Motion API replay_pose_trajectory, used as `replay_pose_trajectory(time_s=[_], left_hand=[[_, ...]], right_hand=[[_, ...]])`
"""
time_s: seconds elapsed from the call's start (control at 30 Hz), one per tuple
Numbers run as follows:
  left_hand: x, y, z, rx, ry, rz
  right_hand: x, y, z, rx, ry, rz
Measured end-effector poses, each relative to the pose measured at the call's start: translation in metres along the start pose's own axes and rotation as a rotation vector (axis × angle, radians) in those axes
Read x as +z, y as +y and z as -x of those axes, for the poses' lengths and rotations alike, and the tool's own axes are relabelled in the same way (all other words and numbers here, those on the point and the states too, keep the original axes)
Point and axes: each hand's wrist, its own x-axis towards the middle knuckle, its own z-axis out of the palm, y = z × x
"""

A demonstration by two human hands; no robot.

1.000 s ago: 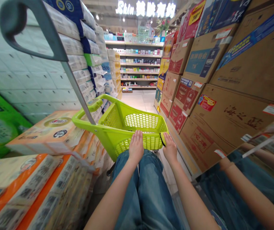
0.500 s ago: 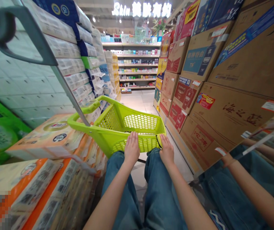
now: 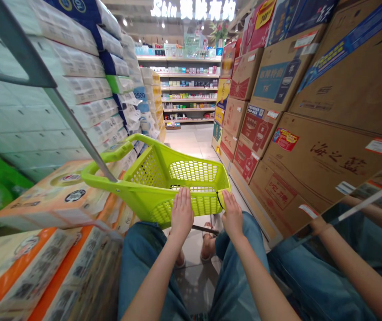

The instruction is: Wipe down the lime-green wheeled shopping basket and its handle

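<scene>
A lime-green shopping basket cart [image 3: 144,189] with a perforated basket and a long grey pole stands right before my knees. My left hand [image 3: 182,213] lies on the near side of the basket, its fingers stretched out together up to the rim. At the basket's right corner, my right hand [image 3: 232,216] presses a small yellow cloth-like piece with a black edge [image 3: 222,199] against the side. What the piece is exactly, I cannot make out, as the fingers cover part of it. The visible inside of the basket shows only its slatted floor.
Stacked tissue packs [image 3: 87,89] rise on the left, with orange-edged packs [image 3: 43,267] low beside my leg. Cardboard cartons [image 3: 338,165] wall the right side, above a mirror-like panel [image 3: 361,249]. Shelves of small goods [image 3: 191,84] close the aisle ahead.
My knees have spread apart, so my feet and the floor between them now show. The cart appears slightly further left and larger in view. Both hands keep their places on the basket.
</scene>
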Motion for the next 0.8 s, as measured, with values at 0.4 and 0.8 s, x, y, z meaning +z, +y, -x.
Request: replay_pose_trajectory(time_s=[0.4, 0.8], left_hand=[[-0.012, 0.014, 0.027, -0.027, 0.045, 0.039], [-0.008, 0.018, 0.03, -0.04, 0.047, -0.046]], right_hand=[[-0.012, 0.006, 0.021, -0.032, -0.017, -0.031], [-0.005, -0.096, 0.003, -0.13, -0.196, -0.023]])
